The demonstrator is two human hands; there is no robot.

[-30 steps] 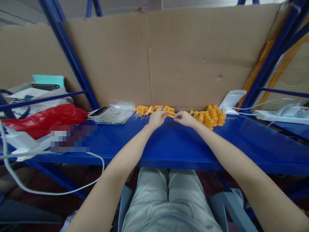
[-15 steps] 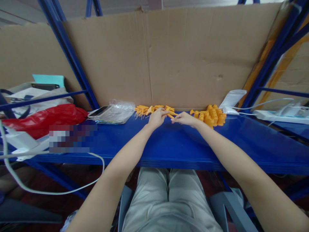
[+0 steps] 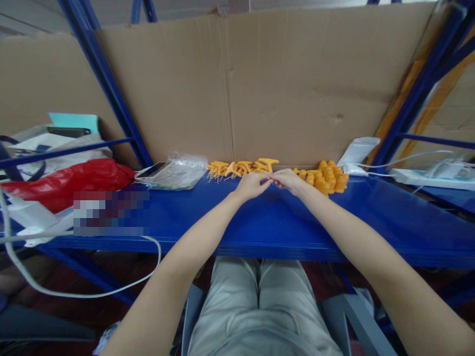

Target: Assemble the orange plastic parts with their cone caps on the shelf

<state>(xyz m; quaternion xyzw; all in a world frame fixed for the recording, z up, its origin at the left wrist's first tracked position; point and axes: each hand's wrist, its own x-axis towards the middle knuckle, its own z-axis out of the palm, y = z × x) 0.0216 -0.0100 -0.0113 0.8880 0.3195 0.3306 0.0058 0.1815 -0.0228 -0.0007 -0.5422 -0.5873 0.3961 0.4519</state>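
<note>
My left hand [image 3: 253, 185] and my right hand [image 3: 288, 179] meet at their fingertips above the blue table, both closed in a pinch. Whatever lies between the fingers is too small or hidden to make out. Just behind and left of my left hand is a heap of orange T-shaped plastic pieces [image 3: 218, 168]; one T-shaped piece [image 3: 267, 161] shows right behind my fingers. Small shiny metal bits [image 3: 221, 178], perhaps screws, lie along the heap's front. To the right of my right hand, chunky orange plastic pieces [image 3: 328, 179] stand grouped closely together.
A phone [image 3: 154, 169] and a clear plastic bag [image 3: 181, 173] lie left of the heap. Farther left are a red bag [image 3: 74, 180] and a white cable [image 3: 111, 295]. A power strip [image 3: 434, 179] sits at the right. Cardboard [image 3: 289, 89] walls the back of the blue table [image 3: 260, 227].
My left hand has moved right, away from the heap, to touch my right hand's fingertips. My right hand has shifted slightly up and left. An orange T-shaped piece now shows plainly behind them.
</note>
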